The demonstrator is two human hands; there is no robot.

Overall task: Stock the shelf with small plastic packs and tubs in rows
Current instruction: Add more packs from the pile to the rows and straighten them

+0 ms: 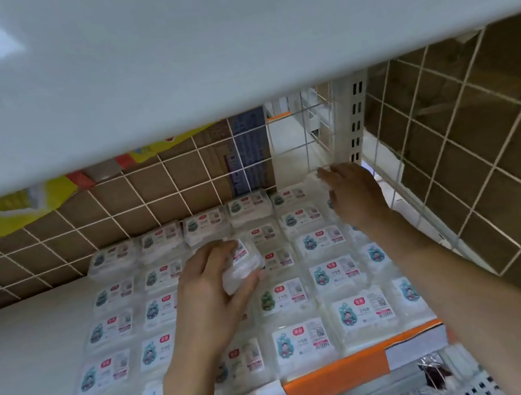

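1. Shelf [17, 344]: flat, white, orange front lip; wire grid [147, 196] behind.
2. Packs [299, 343]: clear soft plastic, squarish, labelled, laid in rows.
3. Right hand [352, 195]: fingers curled on a pack at the back right corner. Seat it flush with its row.
4. Left hand [205, 287]: grips one pack [243, 266] above the rows. Lower it flat, label up.

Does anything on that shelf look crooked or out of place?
Mostly no: the packs lie flat in neat rows. The one odd pack is tilted above the rows, only because the left hand holds it. The right hand reaches the back corner.
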